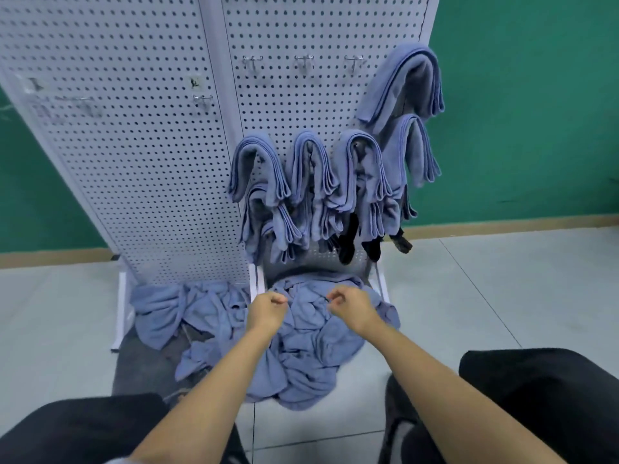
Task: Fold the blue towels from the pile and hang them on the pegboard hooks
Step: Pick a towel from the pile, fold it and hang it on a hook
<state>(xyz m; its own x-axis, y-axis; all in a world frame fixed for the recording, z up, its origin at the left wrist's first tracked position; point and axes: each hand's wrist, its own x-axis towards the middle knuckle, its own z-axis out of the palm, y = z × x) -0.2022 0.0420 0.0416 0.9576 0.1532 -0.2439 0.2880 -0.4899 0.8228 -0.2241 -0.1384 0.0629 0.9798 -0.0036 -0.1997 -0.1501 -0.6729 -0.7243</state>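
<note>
Plainly, the left hand and right hand hang curled over the towel pile on the floor below the pegboard; whether they pinch cloth, I cannot tell. Lifting one tangled towel could drag others.

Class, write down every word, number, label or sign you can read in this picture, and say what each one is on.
No text here can be read.
Pale label on the left pegboard panel: print too blurred to read.
Small sticker near that panel's right edge: a dark mark, too small to read.
Hung towels and green wall: no writing shows.
</note>
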